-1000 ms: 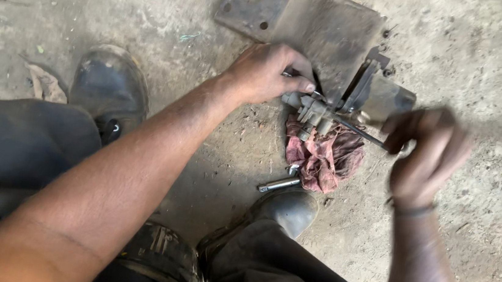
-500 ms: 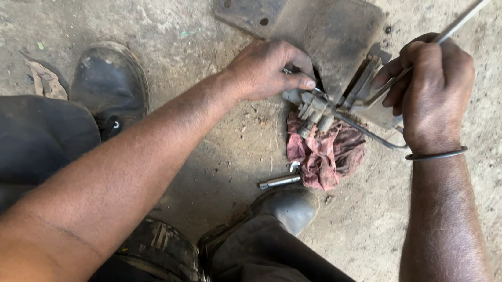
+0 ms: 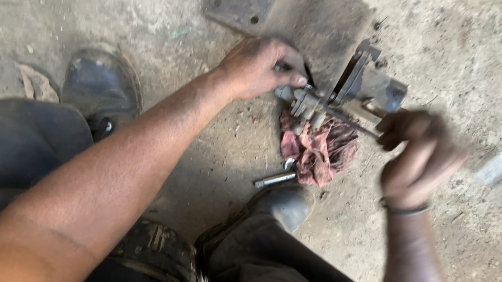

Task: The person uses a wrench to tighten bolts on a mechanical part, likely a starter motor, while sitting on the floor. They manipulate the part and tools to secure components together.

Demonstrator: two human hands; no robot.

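My left hand [image 3: 262, 68] grips the near end of a small greasy metal assembly [image 3: 328, 102] that rests on a red rag [image 3: 319, 150] on the concrete floor. My right hand [image 3: 419, 157] is blurred with motion just right of the assembly, its fingers closed around a thin metal rod. The rod's far end shows only as pale streaks [image 3: 499, 166] out to the right. A thin bar [image 3: 354, 123] runs from the assembly toward my right hand.
A flat rusty metal plate [image 3: 312, 18] lies behind the assembly. A short chrome socket piece [image 3: 275, 177] lies on the floor by the rag. My two dark shoes [image 3: 100, 83] [image 3: 284, 205] and dark trousers fill the near side.
My right hand, raised beside the assembly with the rod pointing up half a second ago, has swung down and to the right. My left hand has kept its grip.
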